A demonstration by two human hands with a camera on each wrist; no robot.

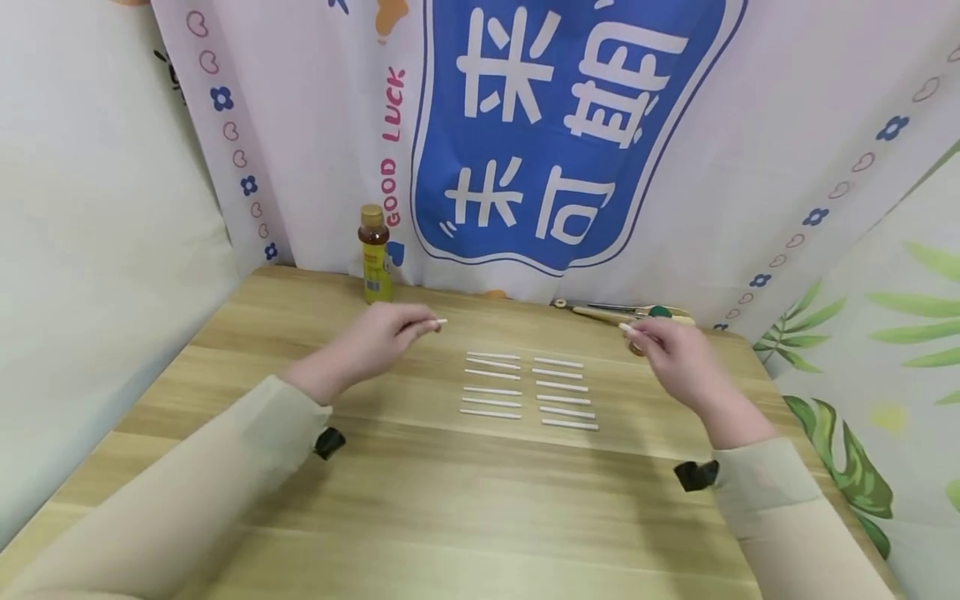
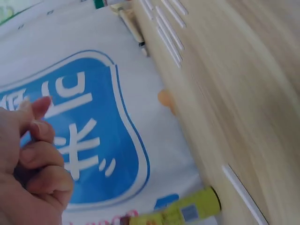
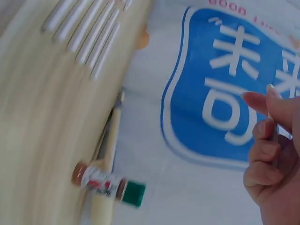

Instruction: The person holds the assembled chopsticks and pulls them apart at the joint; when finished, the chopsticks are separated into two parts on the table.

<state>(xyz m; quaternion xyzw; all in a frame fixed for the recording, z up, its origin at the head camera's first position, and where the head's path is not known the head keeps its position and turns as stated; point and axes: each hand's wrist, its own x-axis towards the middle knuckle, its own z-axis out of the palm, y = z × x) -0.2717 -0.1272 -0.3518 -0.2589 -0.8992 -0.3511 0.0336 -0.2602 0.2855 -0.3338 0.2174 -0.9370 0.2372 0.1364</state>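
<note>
Thin white sticks lie on the wooden table in two columns, a left column [image 1: 492,389] and a right column [image 1: 563,399], several in each. My left hand [image 1: 386,333] is raised left of the columns and pinches a short white stick [image 1: 442,321], with only its tip showing. On the other side, my right hand [image 1: 678,358] pinches another white stick [image 1: 626,327]. Its shaft runs down into the curled fingers [image 3: 265,149] in the right wrist view. One more stick [image 2: 244,194] lies apart on the table in the left wrist view, near the yellow-labelled bottle [image 2: 187,211].
A gold-capped bottle [image 1: 375,258] stands at the table's back left. Along the back right edge lie wooden-handled tools [image 1: 603,315] and a small green-capped bottle [image 3: 108,184]. A printed curtain [image 1: 330,150] hangs right behind the table [image 1: 450,508].
</note>
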